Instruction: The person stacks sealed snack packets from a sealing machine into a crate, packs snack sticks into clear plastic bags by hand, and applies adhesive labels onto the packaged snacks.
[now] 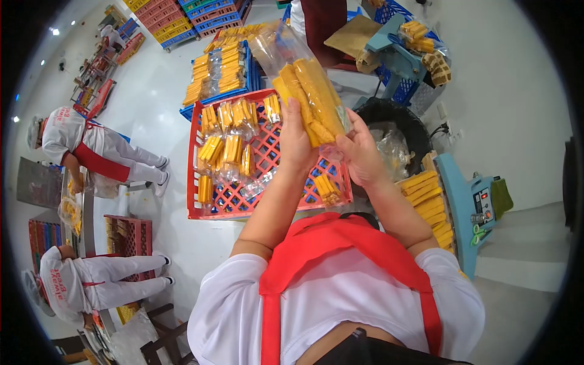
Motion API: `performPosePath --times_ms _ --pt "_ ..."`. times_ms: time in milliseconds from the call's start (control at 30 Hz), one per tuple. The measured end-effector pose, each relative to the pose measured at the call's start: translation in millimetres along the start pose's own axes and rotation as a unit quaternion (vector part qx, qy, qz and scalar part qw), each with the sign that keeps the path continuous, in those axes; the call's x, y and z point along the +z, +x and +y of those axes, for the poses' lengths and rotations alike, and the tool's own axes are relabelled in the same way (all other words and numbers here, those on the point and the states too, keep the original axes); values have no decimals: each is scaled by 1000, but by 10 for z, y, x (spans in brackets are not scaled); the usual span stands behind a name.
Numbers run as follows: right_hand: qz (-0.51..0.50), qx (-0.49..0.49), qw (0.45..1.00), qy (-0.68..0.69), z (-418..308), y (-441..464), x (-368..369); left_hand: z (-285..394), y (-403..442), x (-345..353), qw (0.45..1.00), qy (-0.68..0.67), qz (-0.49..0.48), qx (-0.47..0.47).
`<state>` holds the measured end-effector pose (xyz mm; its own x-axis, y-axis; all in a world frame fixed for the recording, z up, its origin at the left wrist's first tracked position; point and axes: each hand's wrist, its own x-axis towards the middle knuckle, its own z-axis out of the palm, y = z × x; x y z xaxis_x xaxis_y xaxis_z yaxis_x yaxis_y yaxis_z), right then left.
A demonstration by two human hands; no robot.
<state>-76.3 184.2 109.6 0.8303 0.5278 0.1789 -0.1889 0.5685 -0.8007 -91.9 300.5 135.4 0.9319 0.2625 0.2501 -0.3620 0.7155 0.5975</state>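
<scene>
Between my two hands is a clear plastic bag of yellow sticks (310,91), its loose top pointing away from me. My left hand (296,137) grips the bag's left side near the lower end, thumb lying along it. At the lower right, my right hand (363,152) pinches the bag's end. Beneath both hands sits a red plastic crate (267,210) with several small packs of yellow sticks (232,149) grouped on its left side. One more pack (327,190) lies at its near right corner.
Beyond stands a blue crate (252,73) of similar packs. To my right are a blue sealing machine (465,207), a row of yellow sticks (426,204) and a black bin (420,131) with plastic. Another machine (395,55) stands ahead. Two people (85,143) work at left.
</scene>
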Motion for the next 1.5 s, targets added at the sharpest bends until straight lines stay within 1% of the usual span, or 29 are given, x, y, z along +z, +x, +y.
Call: performPosePath --times_ms 33,100,133,200,267,367,433,500,533,567,600,633,700,733,767,800,833,967,1033,1067,1133,1200,1267,1300,1333,1367,1400,1433,1500 --pt "-1 1 1000 -2 -12 -16 11 0 -12 33 1000 1 24 -5" --pt "38 -39 994 -92 -69 -38 47 3 -14 68 999 9 39 3" --pt "38 -40 994 -94 -112 -42 40 2 -17 85 998 18 52 11" --pt "10 23 997 -72 -199 -48 13 21 -29 121 998 22 54 15" --pt "15 24 996 -83 -208 -51 47 8 -38 121 998 25 58 18" --pt "20 15 995 -94 -186 -48 67 -44 -26 82 999 -1 45 17" --pt "22 7 995 -95 -161 -52 59 -53 -13 66 998 -54 20 -7" --pt "36 -1 984 -177 -113 -74 40 -78 -31 50 997 -73 20 -18" --pt "36 -2 983 -177 -67 -69 74 -99 -39 40 995 -91 21 -29" --pt "53 -75 976 -199 -3 -54 143 -137 -39 15 995 -92 20 -29" --pt "73 -149 962 -219 30 -72 181 -190 -54 -10 1000 -2 11 10" --pt "73 -150 961 -219 23 -90 178 -199 -47 8 995 87 2 51" --pt "28 -154 967 -204 -7 -120 151 -178 -54 72 994 84 -2 71" --pt "28 -153 967 -203 -75 -125 140 -162 -69 96 993 80 -4 87" --pt "4 -103 986 -135 -185 -132 136 -150 -70 77 993 81 -3 85" --pt "-18 -52 996 -66 -242 -146 129 -131 -70 49 999 29 -9 44" --pt "-16 -51 996 -66 -226 -150 107 -113 -75 55 1000 -25 -16 2" --pt "28 -64 993 -99 -91 -166 66 -77 -113 169 997 -73 -23 2" --pt "40 -78 991 -98 -72 -200 77 -151 -116 160 997 -61 40 1" --pt "46 -72 992 -95 -80 -220 80 -168 -124 164 997 -61 40 -1" --pt "50 -68 992 -93 -77 -227 68 -183 -110 174 998 -51 30 4" --pt "72 -111 981 -145 -28 -227 33 -207 -99 92 999 -37 4 8" --pt "54 -132 977 -156 -32 -222 53 -158 -71 -12 999 -25 -25 11" --pt "38 -151 974 -165 -45 -221 56 -58 -60 -93 993 81 -86 -11" --pt "41 -155 973 -166 -104 -227 47 36 -43 -155 971 186 -147 -33" --pt "5 -149 951 -272 -211 -242 42 116 -22 -199 970 186 -152 -34" --pt "-30 -138 917 -373 -321 -271 43 198 -20 -248 962 207 -169 -59" --pt "-28 -138 919 -369 -453 -269 20 269 -39 -296 952 230 -184 -85" --pt "26 -294 835 -464 -792 -165 -27 416 -78 -263 942 258 -189 -104"
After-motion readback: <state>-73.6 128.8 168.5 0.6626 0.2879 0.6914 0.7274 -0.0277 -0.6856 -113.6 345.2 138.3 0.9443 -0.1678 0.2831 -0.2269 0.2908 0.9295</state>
